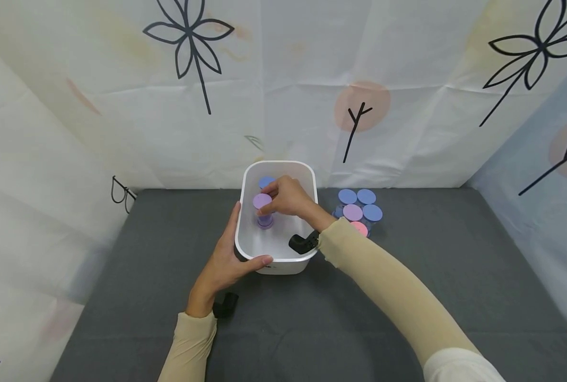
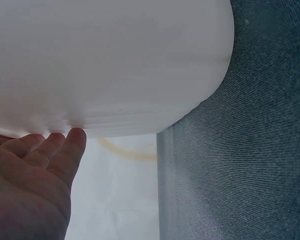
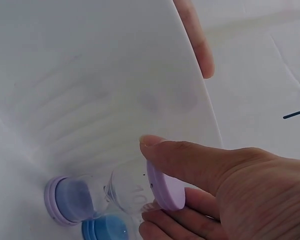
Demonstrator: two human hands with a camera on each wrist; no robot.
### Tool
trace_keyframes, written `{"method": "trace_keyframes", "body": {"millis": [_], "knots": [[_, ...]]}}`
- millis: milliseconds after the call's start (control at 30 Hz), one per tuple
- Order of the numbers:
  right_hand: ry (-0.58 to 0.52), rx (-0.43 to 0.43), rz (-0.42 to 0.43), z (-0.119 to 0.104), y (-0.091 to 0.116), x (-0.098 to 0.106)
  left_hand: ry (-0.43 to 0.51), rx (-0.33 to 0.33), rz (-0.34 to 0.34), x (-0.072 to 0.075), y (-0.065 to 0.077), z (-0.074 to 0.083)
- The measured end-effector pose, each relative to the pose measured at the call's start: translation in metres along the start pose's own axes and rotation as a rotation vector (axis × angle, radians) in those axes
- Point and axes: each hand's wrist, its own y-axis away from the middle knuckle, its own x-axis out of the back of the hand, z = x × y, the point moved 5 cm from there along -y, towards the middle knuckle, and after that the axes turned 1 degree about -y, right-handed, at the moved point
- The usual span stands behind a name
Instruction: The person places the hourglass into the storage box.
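On the gray desk (image 1: pixel 302 318) sits a white tub (image 1: pixel 283 268). Just right of it stands a bunch of little sand timers (image 1: pixel 352 212) with blue, purple and pink tops. The left hand (image 1: pixel 223 262) rests on the tub's left side, fingers straight along the wall, thumb out over the near rim. The right hand (image 1: pixel 290 196) reaches inside, fingers bent, pinching a purple-topped timer (image 1: pixel 262 201). Near that is a blue-topped timer (image 1: pixel 266 182), also inside.

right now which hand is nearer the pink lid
The right hand, in the bin, left of the pink lid; the left hand is farther left, touching the bin's wall.
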Motion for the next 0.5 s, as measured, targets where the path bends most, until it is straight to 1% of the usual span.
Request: {"method": "trace_keyframes", "body": {"millis": [233, 367, 400, 500], "knots": [[-0.027, -0.013, 0.026, -0.0001, 0.0011, 0.0024, -0.012, 0.012, 0.007, 0.0008, 0.0011, 0.0002], [-0.031, -0.037, 0.048, -0.0009, 0.0020, 0.0047, -0.013, 0.022, 0.008, 0.0012, 0.0019, -0.0007], [-0.031, -0.042, 0.053, -0.0013, 0.0024, 0.0054, -0.012, 0.024, 0.005, 0.0010, 0.0018, 0.0044], [-0.019, -0.049, 0.063, -0.0030, 0.0035, 0.0069, -0.009, 0.021, 0.000, 0.0002, 0.0012, 0.0084]]}}
